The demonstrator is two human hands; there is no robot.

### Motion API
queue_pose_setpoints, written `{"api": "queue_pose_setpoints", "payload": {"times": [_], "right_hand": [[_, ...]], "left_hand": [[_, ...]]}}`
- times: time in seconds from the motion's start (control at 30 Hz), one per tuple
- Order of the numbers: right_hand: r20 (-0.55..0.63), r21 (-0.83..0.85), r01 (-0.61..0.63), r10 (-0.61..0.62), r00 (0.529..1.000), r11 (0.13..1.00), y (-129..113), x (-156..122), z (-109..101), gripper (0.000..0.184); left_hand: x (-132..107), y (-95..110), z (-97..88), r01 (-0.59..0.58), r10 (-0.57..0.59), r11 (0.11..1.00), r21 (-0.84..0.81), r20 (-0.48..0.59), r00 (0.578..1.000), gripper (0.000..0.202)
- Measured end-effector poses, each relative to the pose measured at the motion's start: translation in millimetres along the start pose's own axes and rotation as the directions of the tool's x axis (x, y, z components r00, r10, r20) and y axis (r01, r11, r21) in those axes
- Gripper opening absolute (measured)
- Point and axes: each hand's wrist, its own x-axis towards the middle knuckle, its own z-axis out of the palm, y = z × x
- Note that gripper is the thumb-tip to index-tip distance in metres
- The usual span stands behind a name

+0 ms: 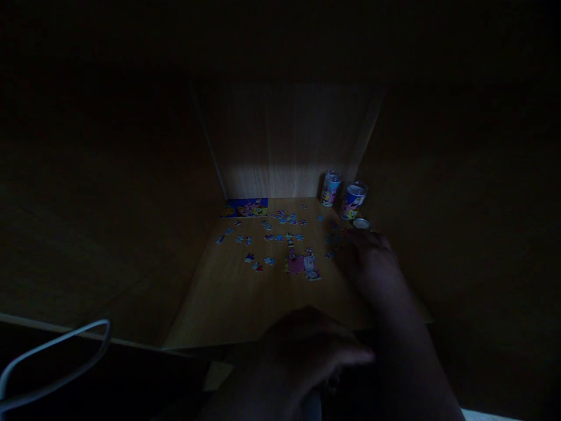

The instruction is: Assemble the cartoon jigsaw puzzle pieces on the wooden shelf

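Observation:
The scene is very dark. Several loose jigsaw pieces (280, 234) lie scattered on a wooden desk (228, 304). A small joined cluster of pink and white pieces (301, 263) sits near the middle. My right hand (370, 260) reaches over the desk's right side, resting on or just above pieces there; its fingers are lost in shadow. My left hand (302, 351) lies low at the desk's front edge, fingers together pointing right; whether it holds anything is hidden.
Two small printed tubs (329, 188) (353, 200) stand at the back right, a round lid (362, 223) beside them. A picture card (245, 208) lies at the back left. Wooden panels wall the desk. A white cable (56, 351) loops at lower left.

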Motion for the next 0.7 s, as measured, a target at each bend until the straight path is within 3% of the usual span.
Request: {"api": "queue_pose_setpoints", "payload": {"times": [0.07, 0.1, 0.17, 0.27, 0.37, 0.7], "right_hand": [[0.048, -0.012, -0.004, 0.004, 0.999, 1.000, 5.8, -1.2, 5.5, 0.046], [0.067, -0.017, -0.007, 0.008, 0.998, 1.000, 6.3, -2.5, 8.8, 0.048], [0.085, -0.024, -0.004, 0.006, 0.996, 1.000, 5.1, -5.5, 15.1, 0.057], [0.085, -0.019, 0.017, -0.016, 0.996, 1.000, 3.4, -9.1, 21.4, 0.068], [0.095, -0.013, 0.011, -0.009, 0.995, 1.000, 3.5, -9.7, 22.2, 0.062], [0.098, -0.060, -0.097, 0.102, 0.990, 0.994, -0.8, -7.1, 9.3, 0.026]], "left_hand": [[11.9, -19.8, 3.2, 0.189, -0.161, 0.966, 0.178, -0.158, 0.974, 0.048], [16.4, -31.4, 7.0, 0.215, -0.158, 0.933, 0.287, -0.209, 0.965, 0.046], [21.3, -53.6, 15.8, 0.213, -0.130, 0.875, 0.434, -0.214, 0.968, 0.053], [20.7, -73.6, 24.8, 0.188, -0.097, 0.828, 0.528, -0.195, 0.976, 0.069], [18.7, -75.8, 26.2, 0.194, -0.104, 0.815, 0.545, -0.193, 0.976, 0.067], [24.2, -67.9, 26.5, 0.279, -0.152, 0.808, 0.520, -0.274, 0.950, 0.028]]}}
